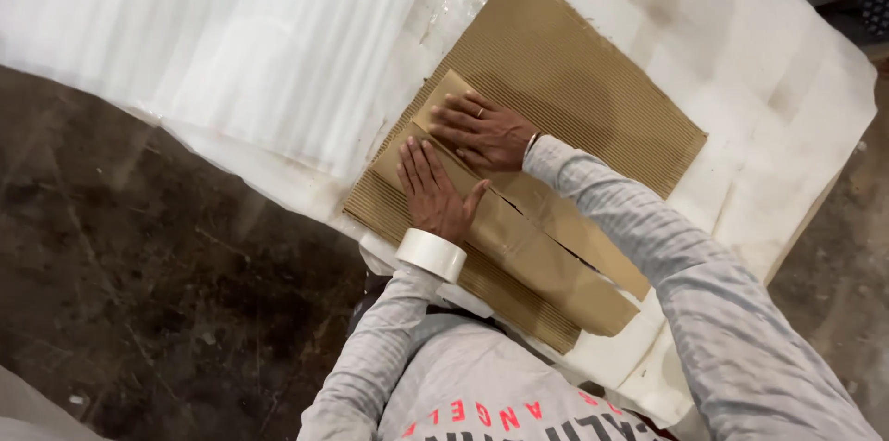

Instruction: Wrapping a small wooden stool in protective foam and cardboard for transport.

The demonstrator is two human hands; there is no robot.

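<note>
Whatever is inside the long brown paper-wrapped parcel (519, 237) is hidden; its near end is partly cut off by the grey sleeve. Left hand (435, 189) lies flat, fingers spread, palm down on the parcel, gripping nothing; a white tape roll (431, 254) sits around its wrist. Right hand (482, 133), also flat and open, presses the parcel's far end. Parcel lies on a ribbed brown corrugated cardboard sheet (574, 70) atop a white paper-covered table (787, 107). White foam sheeting (213, 24) beside; dark stained floor (139, 265).
</note>
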